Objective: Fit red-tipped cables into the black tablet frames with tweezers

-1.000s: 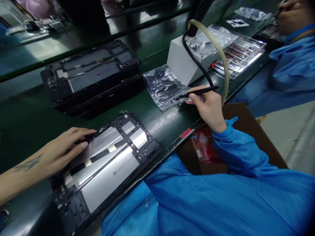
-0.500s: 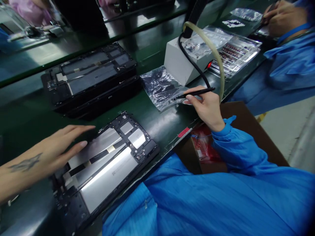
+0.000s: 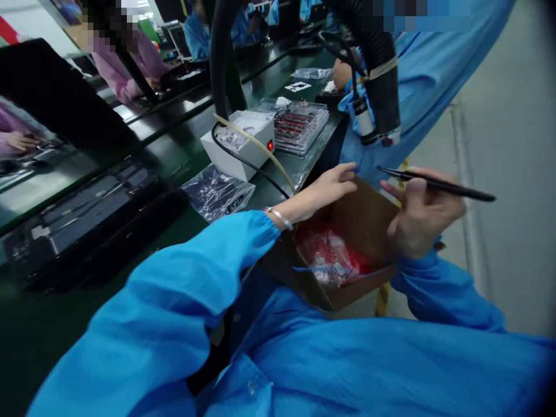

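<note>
My left hand (image 3: 330,186) reaches over the open brown cardboard box (image 3: 369,217) beside the bench, fingers stretched out and holding nothing. A red plastic bag (image 3: 325,252) lies inside the box below that hand. My right hand (image 3: 419,211) hovers over the box's right side, closed around a thin black pen-like tool (image 3: 438,184) that points left. Both arms wear blue sleeves.
On the green bench stand a white box unit (image 3: 237,145) with a red light and hoses, a crinkled plastic bag (image 3: 217,191), clear trays of parts (image 3: 302,124) and stacked dark tablet frames (image 3: 82,214). A person in blue (image 3: 417,63) sits close ahead; others work further back.
My view swung right, away from the opened tablet. My left hand left the tablet and reached across to the box. My right hand pulled the tool back from the plastic bag to over the box.
</note>
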A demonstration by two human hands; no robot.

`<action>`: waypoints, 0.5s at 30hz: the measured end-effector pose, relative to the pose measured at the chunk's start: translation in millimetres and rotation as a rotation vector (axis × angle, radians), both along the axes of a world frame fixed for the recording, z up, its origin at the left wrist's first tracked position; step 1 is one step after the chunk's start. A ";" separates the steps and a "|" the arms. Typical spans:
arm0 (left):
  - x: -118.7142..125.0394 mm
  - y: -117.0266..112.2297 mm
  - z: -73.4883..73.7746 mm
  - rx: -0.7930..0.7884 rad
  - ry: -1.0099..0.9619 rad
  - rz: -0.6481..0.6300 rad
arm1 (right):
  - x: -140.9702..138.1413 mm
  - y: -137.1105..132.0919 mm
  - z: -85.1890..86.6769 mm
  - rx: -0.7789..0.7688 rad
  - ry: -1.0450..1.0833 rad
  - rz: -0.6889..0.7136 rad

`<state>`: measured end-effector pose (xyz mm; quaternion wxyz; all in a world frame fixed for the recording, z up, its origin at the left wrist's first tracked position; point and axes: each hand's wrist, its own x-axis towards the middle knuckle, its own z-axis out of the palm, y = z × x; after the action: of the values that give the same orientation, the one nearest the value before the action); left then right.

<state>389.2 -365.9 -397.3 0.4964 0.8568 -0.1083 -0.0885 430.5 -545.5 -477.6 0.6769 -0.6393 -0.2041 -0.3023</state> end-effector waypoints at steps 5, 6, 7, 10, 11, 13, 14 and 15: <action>12.0 -39.0 7.5 -0.206 0.090 -0.024 | 49.4 -4.1 -24.5 0.149 0.216 0.154; 3.7 -35.1 10.6 -0.229 0.094 -0.035 | 56.4 -3.8 -28.8 0.164 0.242 0.176; -8.0 -27.3 14.1 -0.241 0.096 -0.045 | 62.1 -3.6 -32.2 0.185 0.261 0.191; -61.7 18.0 26.1 -0.210 0.055 -0.024 | 70.4 -3.4 -35.2 0.258 0.292 0.222; -85.3 39.3 30.7 -0.168 0.012 0.002 | 69.1 -2.5 -33.4 0.276 0.299 0.241; -140.0 86.5 40.0 -0.043 -0.068 0.118 | 58.6 3.1 -27.1 0.289 0.315 0.310; -170.6 109.9 44.5 0.036 -0.092 0.204 | 49.7 8.7 -23.1 0.288 0.325 0.363; -202.9 131.6 48.6 0.130 -0.106 0.306 | 39.1 16.5 -18.9 0.283 0.345 0.420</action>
<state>186.3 -234.3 -348.8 0.4412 0.8970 0.0033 0.0266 469.6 -529.0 -496.5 0.8317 -0.5243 -0.1694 -0.0683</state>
